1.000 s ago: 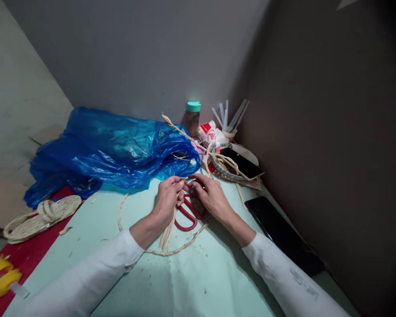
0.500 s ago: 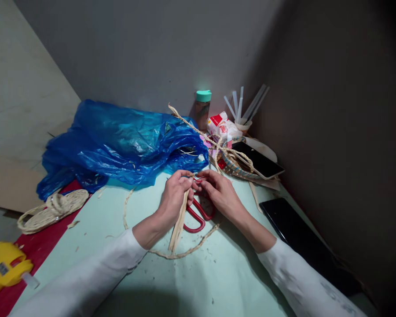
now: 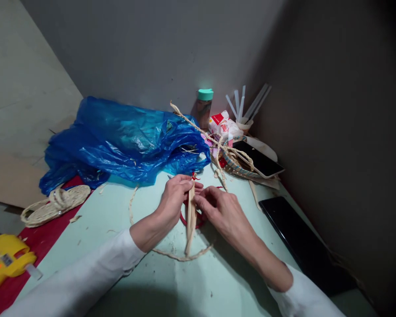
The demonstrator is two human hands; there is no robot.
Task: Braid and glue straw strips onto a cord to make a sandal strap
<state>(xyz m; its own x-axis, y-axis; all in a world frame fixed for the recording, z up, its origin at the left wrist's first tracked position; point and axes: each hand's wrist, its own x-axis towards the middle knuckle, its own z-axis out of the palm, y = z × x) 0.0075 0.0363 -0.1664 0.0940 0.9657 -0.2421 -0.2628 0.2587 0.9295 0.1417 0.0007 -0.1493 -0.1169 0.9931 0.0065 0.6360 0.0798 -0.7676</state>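
Observation:
My left hand (image 3: 177, 193) pinches a flat bundle of pale dried-fibre strips (image 3: 191, 220) near its upper end. Red thread (image 3: 194, 176) is tied round the top of that bundle, just above my left fingertips. The strips hang down toward me. My right hand (image 3: 222, 209) has its fingers curled, with thumb and forefinger closed on the strips' right edge at mid-length. Beneath the bundle lie scissors with red handles (image 3: 184, 219), mostly covered by the strips and my hands. A twisted fibre cord (image 3: 185, 259) curves across the table on the near side.
A crumpled blue plastic bag (image 3: 119, 141) fills the back left. A coiled braid (image 3: 72, 198) and a yellow glue gun (image 3: 9, 259) lie at left. At right are a phone (image 3: 259, 158), a black tablet-like slab (image 3: 300, 237), a lidded jar (image 3: 204, 108) and glue sticks (image 3: 240, 105).
My right hand has come down from the bundle's tied top to its middle. The strips now hang straighter, and the red knot shows above my left fingers.

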